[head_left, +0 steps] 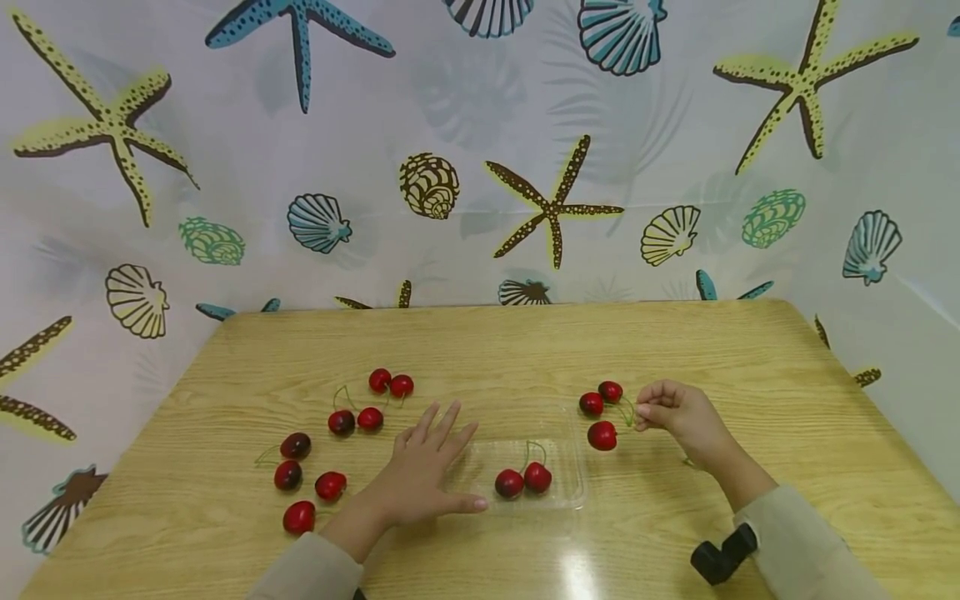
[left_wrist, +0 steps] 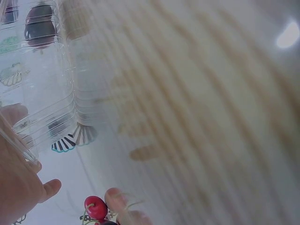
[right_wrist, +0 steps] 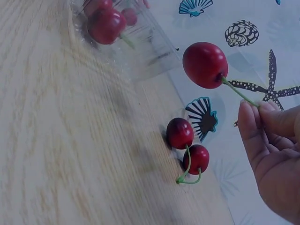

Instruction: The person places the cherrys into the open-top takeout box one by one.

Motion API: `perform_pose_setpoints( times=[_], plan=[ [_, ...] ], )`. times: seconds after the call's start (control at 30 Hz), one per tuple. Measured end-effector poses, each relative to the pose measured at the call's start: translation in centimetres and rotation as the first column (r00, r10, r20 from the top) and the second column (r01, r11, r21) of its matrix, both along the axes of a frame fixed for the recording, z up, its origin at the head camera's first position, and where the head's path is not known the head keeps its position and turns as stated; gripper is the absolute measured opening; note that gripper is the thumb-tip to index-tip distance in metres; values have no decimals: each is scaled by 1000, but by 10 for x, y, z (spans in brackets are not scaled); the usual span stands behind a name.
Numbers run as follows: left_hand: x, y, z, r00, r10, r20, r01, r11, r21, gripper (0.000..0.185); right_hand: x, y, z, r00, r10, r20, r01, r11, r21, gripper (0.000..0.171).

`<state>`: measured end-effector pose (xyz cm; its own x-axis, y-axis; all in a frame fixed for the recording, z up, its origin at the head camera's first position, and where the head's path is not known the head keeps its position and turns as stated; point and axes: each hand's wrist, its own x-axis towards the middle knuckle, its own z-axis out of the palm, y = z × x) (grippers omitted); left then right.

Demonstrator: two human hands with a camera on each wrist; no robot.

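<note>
A clear plastic tray (head_left: 564, 498) lies at the table's middle with a joined pair of red cherries (head_left: 523, 481) inside. My left hand (head_left: 431, 467) lies flat with fingers spread, its thumb against the tray's left edge; the tray wall (left_wrist: 47, 93) shows in the left wrist view. My right hand (head_left: 675, 414) pinches the green stem of a single red cherry (head_left: 602, 435), which hangs lifted above the table (right_wrist: 205, 64). Just beyond it a cherry pair (head_left: 600, 397) lies on the wood (right_wrist: 188, 145).
Several more cherries lie left of the tray: a pair of pairs (head_left: 371, 402) farther back and a loose group (head_left: 303, 483) near the front left. The wooden table (head_left: 480, 350) is enclosed by a seashell-print curtain (head_left: 480, 150).
</note>
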<state>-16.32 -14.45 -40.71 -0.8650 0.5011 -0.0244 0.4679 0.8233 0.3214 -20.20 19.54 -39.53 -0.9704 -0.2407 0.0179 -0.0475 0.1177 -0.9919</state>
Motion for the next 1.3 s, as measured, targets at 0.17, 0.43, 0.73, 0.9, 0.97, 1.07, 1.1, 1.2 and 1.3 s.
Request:
perform_pose_setpoints(
  times=[0.17,0.43,0.73,0.9,0.97,1.07,1.1,1.2,1.3],
  plan=[
    [0,-1,0,1000,-1,-5,1,1000,0,95,2,-6,9,1000,13,-18,-13,1000,-14,13],
    [0,-1,-1,1000,0,-10,0,1000,-1,95,5,-15,16,999,31,-32,-34,997,-71,8],
    [0,-1,-2,1000,0,-15,0,1000,-2,92,6,-25,16,998,48,-41,-51,995,-83,10],
    [1,-2,-3,1000,0,-16,0,1000,1,92,5,-36,16,998,62,-28,-65,993,-99,4],
    [0,-2,-3,1000,-1,-19,1,1000,5,92,5,-40,15,997,74,-24,-76,991,-111,4],
    [0,-2,-3,1000,-4,-24,4,1000,10,92,4,-45,14,995,90,-30,-93,988,-124,5],
    [0,-2,-4,1000,-5,-28,5,1000,11,92,4,-47,14,995,93,-32,-96,987,-125,5],
    [-1,-2,-5,999,-5,-32,5,1000,7,92,4,-53,12,994,105,-43,-110,986,-128,4],
    [-1,-2,-5,999,-4,-32,4,1000,-1,93,4,-57,10,992,119,-47,-124,984,-127,6]
  ],
)
